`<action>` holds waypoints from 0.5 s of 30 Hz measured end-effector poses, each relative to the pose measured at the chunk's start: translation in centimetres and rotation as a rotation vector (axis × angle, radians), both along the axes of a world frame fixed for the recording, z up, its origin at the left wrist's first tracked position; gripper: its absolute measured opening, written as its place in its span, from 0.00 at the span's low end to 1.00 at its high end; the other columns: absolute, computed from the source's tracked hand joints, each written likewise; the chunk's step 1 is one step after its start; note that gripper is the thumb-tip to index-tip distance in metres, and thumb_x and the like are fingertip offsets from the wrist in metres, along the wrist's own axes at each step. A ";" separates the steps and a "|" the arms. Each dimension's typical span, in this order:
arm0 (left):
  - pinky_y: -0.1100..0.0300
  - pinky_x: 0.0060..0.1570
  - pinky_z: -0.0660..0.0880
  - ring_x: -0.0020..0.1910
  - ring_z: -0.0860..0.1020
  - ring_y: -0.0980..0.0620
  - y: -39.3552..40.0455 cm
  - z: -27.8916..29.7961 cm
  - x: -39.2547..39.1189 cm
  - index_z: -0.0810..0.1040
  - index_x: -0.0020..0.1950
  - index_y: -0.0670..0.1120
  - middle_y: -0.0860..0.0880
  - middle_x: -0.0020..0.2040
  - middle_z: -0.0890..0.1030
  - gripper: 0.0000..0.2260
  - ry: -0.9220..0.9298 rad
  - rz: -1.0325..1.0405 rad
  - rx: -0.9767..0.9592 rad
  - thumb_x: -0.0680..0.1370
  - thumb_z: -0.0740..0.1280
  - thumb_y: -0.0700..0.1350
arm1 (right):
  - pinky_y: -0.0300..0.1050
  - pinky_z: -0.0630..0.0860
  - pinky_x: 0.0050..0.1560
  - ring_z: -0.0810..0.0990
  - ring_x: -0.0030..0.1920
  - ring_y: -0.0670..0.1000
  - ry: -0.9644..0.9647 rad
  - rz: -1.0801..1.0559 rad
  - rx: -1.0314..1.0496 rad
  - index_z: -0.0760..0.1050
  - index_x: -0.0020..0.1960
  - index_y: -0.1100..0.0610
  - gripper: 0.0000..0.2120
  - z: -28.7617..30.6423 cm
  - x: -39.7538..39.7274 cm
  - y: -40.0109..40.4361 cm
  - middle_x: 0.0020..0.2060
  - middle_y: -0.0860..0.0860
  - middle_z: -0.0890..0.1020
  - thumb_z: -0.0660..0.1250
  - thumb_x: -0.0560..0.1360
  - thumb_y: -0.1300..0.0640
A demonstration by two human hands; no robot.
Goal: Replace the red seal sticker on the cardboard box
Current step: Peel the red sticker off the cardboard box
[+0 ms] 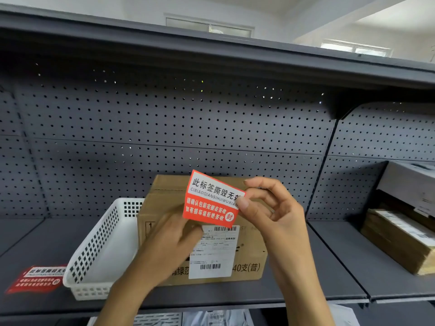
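A red seal sticker [211, 201] with white Chinese text is held up in front of the cardboard box [249, 262], which stands on the dark grey shelf. My right hand [270, 208] pinches the sticker's right edge between thumb and forefinger. My left hand [169, 234] grips its lower left corner from below. The box carries a white shipping label [214, 252] on its front. I cannot tell whether the sticker is still on its backing.
A white perforated plastic basket [98, 255] stands to the left of the box. More red seal stickers [37, 278] lie at the shelf's left front. Other cardboard boxes [400, 241] sit on the neighbouring shelf to the right. A pegboard wall backs the shelf.
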State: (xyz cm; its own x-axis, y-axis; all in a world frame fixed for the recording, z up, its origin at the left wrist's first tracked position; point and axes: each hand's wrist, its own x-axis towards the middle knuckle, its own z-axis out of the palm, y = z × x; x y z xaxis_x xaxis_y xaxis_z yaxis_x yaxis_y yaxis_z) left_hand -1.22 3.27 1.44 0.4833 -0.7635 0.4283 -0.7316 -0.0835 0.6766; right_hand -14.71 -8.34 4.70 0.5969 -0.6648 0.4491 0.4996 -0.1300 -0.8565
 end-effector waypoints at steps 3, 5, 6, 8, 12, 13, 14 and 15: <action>0.80 0.49 0.67 0.57 0.71 0.78 1.1 0.0 -1.6 0.77 0.52 0.60 0.76 0.54 0.77 0.08 0.192 -0.173 -0.047 0.78 0.69 0.47 | 0.36 0.80 0.39 0.86 0.38 0.47 -0.008 0.015 0.005 0.79 0.51 0.60 0.14 -0.1 0.1 0.2 0.35 0.49 0.84 0.74 0.66 0.62; 0.76 0.56 0.66 0.63 0.73 0.70 1.7 0.2 -2.0 0.79 0.52 0.56 0.66 0.58 0.80 0.09 0.278 -0.280 -0.088 0.72 0.71 0.52 | 0.37 0.81 0.39 0.85 0.37 0.47 -0.012 0.016 0.005 0.79 0.51 0.59 0.14 -0.2 0.1 0.4 0.34 0.48 0.83 0.74 0.66 0.62; 0.70 0.59 0.68 0.63 0.75 0.65 1.9 0.4 -2.3 0.79 0.51 0.54 0.61 0.57 0.82 0.12 0.327 -0.313 -0.132 0.70 0.70 0.55 | 0.38 0.81 0.40 0.85 0.37 0.47 -0.013 0.016 0.004 0.79 0.51 0.59 0.14 -0.2 0.1 0.4 0.34 0.48 0.83 0.74 0.66 0.62; 0.65 0.59 0.73 0.60 0.79 0.62 2.1 0.6 -3.0 0.81 0.51 0.54 0.57 0.54 0.85 0.14 0.434 -0.316 -0.235 0.69 0.69 0.58 | 0.39 0.81 0.40 0.84 0.36 0.47 -0.008 0.023 0.000 0.79 0.51 0.60 0.14 -0.3 0.1 0.6 0.34 0.48 0.82 0.74 0.67 0.62; 0.74 0.48 0.75 0.48 0.84 0.61 1.6 0.6 -3.9 0.84 0.49 0.55 0.55 0.45 0.88 0.10 0.536 -0.215 -0.407 0.70 0.71 0.55 | 0.37 0.81 0.39 0.84 0.36 0.47 -0.003 0.072 0.024 0.79 0.52 0.59 0.13 -0.6 -0.1 0.9 0.36 0.52 0.82 0.73 0.68 0.60; 0.74 0.47 0.75 0.46 0.85 0.60 1.6 0.6 -3.9 0.84 0.48 0.52 0.53 0.44 0.88 0.10 0.571 -0.206 -0.431 0.70 0.72 0.54 | 0.37 0.81 0.40 0.85 0.37 0.47 0.000 0.089 0.027 0.79 0.52 0.59 0.13 -0.6 -0.2 0.9 0.37 0.53 0.83 0.73 0.69 0.60; 0.73 0.46 0.76 0.45 0.84 0.59 1.7 0.4 -3.8 0.85 0.47 0.50 0.51 0.43 0.87 0.10 0.589 -0.202 -0.443 0.71 0.71 0.53 | 0.37 0.81 0.40 0.85 0.37 0.47 0.003 0.110 0.026 0.80 0.52 0.58 0.12 -0.7 -0.3 1.0 0.37 0.53 0.83 0.74 0.70 0.60; 0.71 0.48 0.76 0.46 0.84 0.57 1.8 0.3 -3.8 0.85 0.48 0.49 0.49 0.43 0.87 0.10 0.607 -0.197 -0.440 0.72 0.71 0.53 | 0.37 0.81 0.40 0.85 0.38 0.47 0.004 0.133 0.023 0.80 0.52 0.57 0.11 -0.7 -0.4 1.0 0.37 0.52 0.83 0.75 0.71 0.60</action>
